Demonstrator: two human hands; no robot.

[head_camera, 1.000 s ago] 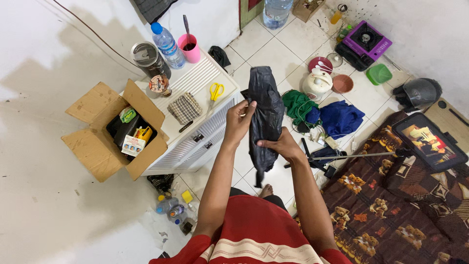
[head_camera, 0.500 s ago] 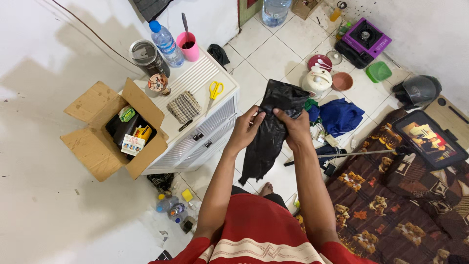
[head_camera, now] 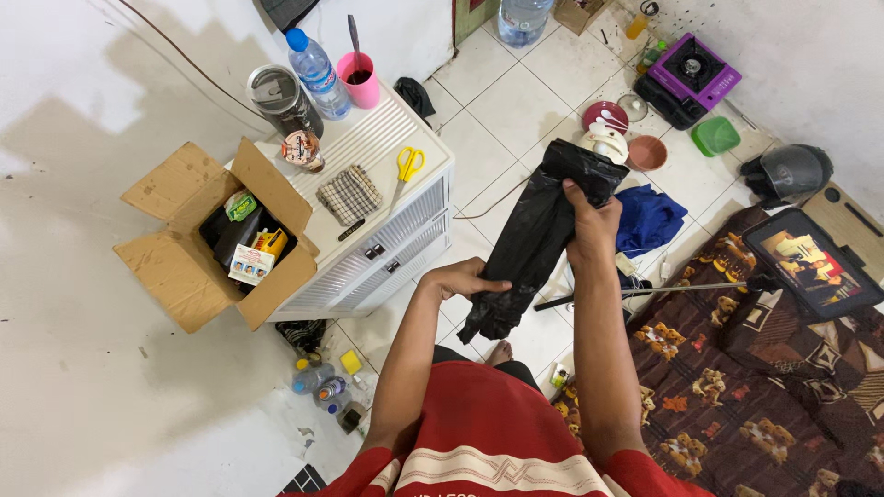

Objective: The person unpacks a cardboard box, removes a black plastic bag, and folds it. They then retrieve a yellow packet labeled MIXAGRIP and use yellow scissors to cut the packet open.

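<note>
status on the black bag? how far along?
Done: black plastic bag is lifted off the floor. In hand: right hand grips its upper end, left hand its lower part, stretching it out. Left: bag is crumpled and unopened.

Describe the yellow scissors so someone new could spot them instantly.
Start at the white drawer cabinet left of the person's hands. On its ribbed top, near the right edge, lie the scissors, just right of a folded checked cloth. They are the only thing there with bright yellow loop handles, with the metal blades pointing toward the cabinet front.
</note>
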